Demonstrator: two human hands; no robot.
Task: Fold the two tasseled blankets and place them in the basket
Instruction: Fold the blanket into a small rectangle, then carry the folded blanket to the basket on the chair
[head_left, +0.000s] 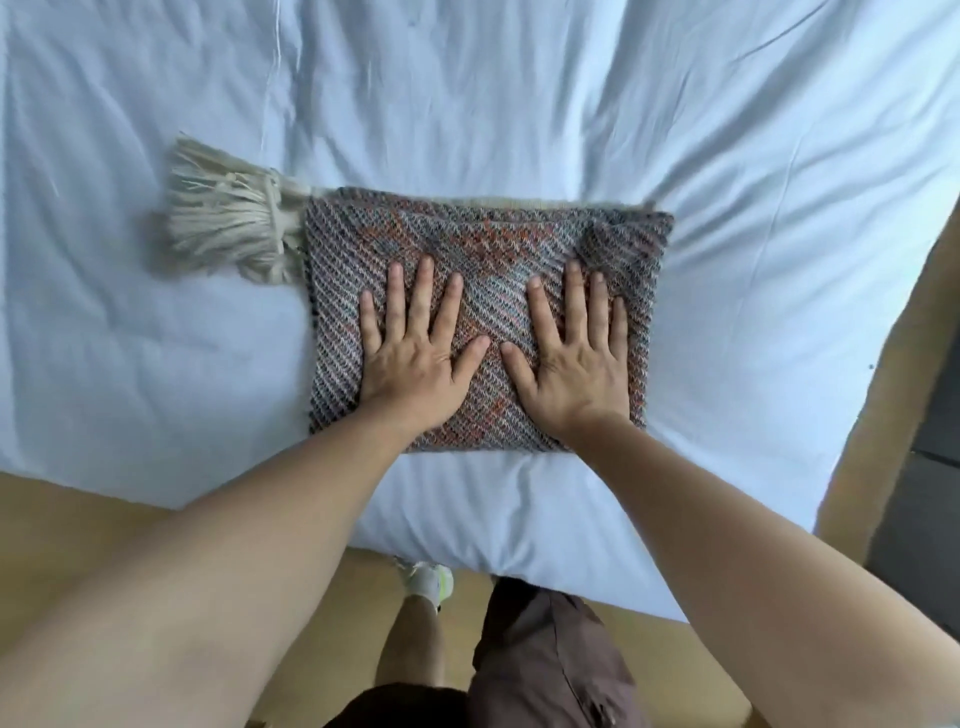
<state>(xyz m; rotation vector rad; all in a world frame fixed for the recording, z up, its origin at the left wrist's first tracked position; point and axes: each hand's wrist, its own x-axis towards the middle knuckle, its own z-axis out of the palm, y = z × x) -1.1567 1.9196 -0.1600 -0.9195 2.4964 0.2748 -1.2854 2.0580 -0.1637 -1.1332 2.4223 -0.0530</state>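
A woven blanket (483, 244) in grey, blue and orange lies folded into a thick rectangle on the white bed. Its cream tassels (223, 223) fan out from the upper left corner. My left hand (421, 353) rests flat on the left half of the fold, fingers spread. My right hand (571, 358) lies flat on the right half, fingers spread too. Neither hand grips the cloth. No second blanket and no basket appear in view.
The white bed sheet (519, 104) is wrinkled and fills most of the view. Its near edge overhangs a tan wooden floor (62, 530). My legs and one white shoe (431, 579) stand below the bed edge. A dark grey strip (914, 519) runs along the right.
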